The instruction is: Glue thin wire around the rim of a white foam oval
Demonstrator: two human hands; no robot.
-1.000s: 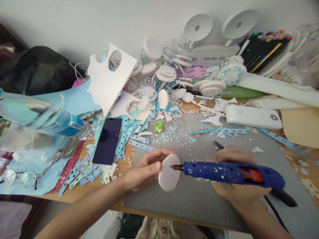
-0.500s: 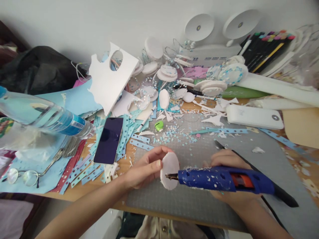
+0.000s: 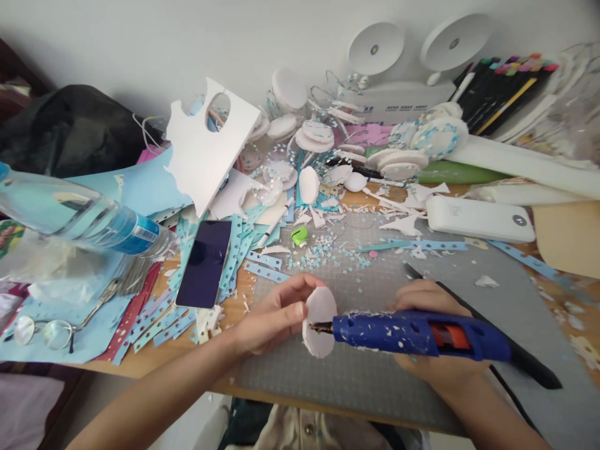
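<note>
Between the thumb and fingers of my left hand (image 3: 276, 315) is a white foam disc (image 3: 323, 303), held upright by its edge with its flat face turned right. My right hand (image 3: 434, 325) is wrapped round a blue hot glue gun (image 3: 375, 332), which partly hides its fingers. The gun lies level, and its dark, glue-crusted nozzle points left, at the disc's face. Whether the tip touches the foam I cannot tell. Both hands are above a grey cutting mat (image 3: 300, 381). Beyond them lie a green star punch (image 3: 299, 235) and scattered tiny blue and white stars.
A phone (image 3: 204, 262), punched paper strips and a water bottle (image 3: 89, 209) are on the left. Behind stand several foam discs (image 3: 314, 135) and a cut white foam board (image 3: 210, 150). A craft knife (image 3: 412, 271) and a white power bank (image 3: 478, 219) lie right.
The glue gun has shifted slightly left, its nozzle moving a little across the disc towards the disc's left edge. My left hand and the disc have hardly moved.
</note>
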